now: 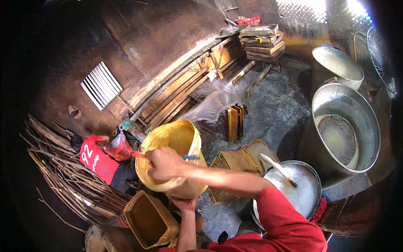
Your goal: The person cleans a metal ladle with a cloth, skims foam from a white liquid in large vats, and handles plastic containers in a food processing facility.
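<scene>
A yellow plastic bucket [171,132] is tilted away from me in mid-air. My right hand [165,163] is closed at its near rim, where a red piece and a blue piece [190,157] show on either side; whether it grips rim or handle I cannot tell. Low on the bucket, my left hand [184,203] supports its underside, with the fingers partly hidden. A blurred sheet of water [207,105] flies out beyond the bucket's mouth over the floor. Close to that spray, several wooden frames [233,123] stand upright together on the wet floor.
A brown rectangular tub [148,219] and a stack of plastic crates [233,160] flank me. To the right are a pot of whitish liquid [294,189] and a large metal vat [371,132]. At left, a person in red [97,160] bends beside piled branches [72,176].
</scene>
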Tool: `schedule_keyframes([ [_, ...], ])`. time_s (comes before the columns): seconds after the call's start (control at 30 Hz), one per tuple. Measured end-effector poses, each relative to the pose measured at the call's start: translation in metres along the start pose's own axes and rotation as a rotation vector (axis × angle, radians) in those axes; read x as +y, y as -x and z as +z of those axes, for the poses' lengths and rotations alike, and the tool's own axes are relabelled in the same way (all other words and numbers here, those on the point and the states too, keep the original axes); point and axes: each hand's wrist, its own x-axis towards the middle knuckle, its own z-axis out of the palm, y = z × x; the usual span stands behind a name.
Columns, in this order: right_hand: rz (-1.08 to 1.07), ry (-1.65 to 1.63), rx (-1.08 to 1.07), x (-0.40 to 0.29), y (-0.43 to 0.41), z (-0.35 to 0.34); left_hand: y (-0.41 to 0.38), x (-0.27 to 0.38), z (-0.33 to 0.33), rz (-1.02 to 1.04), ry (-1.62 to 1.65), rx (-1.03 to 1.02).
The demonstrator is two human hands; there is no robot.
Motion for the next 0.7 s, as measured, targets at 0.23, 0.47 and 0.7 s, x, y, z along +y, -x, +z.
schedule_keyframes([
  [0.23,-0.001,-0.259,-0.272,-0.053,0.063,0.051,0.09,0.046,-0.11,-0.046,-0.142,0.178],
  [0.47,0.27,-0.337,-0.602,-0.073,0.147,0.157,0.236,0.082,-0.184,0.06,-0.268,0.507],
  [0.7,0.444,-0.358,-0.899,-0.074,0.225,0.277,0.305,0.145,-0.192,0.118,-0.291,0.688],
])
